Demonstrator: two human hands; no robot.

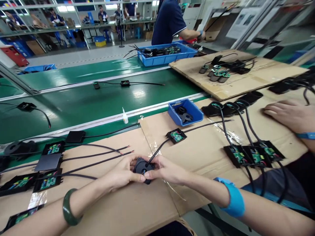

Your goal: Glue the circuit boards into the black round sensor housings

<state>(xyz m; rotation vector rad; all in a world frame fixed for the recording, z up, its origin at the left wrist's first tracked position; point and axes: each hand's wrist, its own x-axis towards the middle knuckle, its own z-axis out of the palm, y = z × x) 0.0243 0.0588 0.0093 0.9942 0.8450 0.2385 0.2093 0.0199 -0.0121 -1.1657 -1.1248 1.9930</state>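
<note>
Black round cover point(140, 166) nearer the wearer than the blue bin point(173, 117) and left of it; left hand point(125, 171) and right hand point(167, 168) both gripping it, thumbs on its near side. Black cable point(159, 149) runs from cover to an open box point(176, 135) with green board, just on the bin's near side. White bottle point(125, 118) left of bin. Co-worker's hand point(292, 113) lies on cardboard point(118, 203), well right of bin.

Plain black is shown by the round plastic housing point(140, 165), vivid green by the flat circuit board point(176, 135), medium blue by the open plastic bin point(175, 117). Brighter blue is seen on the wide wristband point(233, 198), dark green on the ring-shaped bangle point(67, 208).
</note>
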